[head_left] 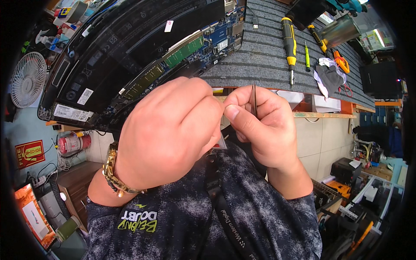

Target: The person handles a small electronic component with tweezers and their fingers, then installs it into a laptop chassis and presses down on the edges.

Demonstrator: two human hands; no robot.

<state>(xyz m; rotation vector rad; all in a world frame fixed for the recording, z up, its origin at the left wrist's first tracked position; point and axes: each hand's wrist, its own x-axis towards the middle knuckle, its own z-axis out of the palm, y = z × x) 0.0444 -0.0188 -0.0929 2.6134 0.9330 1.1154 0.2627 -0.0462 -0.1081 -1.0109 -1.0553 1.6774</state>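
My left hand point(171, 123) is raised in front of my chest, its fingers curled inward; whatever they hold is hidden behind its back. Close to it, my right hand point(266, 125) is closed, thumb against the bent index finger, with a thin dark metal strip point(254, 97) standing upright between the fingers. The strip is seen nearly edge-on, so its kind is unclear. Both hands' fingertips meet or nearly meet. Beyond my left hand lies an opened laptop point(130, 43), its blue circuit board point(216, 37) and a green memory module point(186, 51) exposed.
On the grey striped mat point(264, 56) lie a yellow-black screwdriver point(289, 45), a slim green screwdriver point(307, 56), orange-handled pliers point(341, 62) and a crumpled cloth point(329, 78). A white fan point(29, 79) stands far left. A bench edge point(323, 115) runs beyond my right hand.
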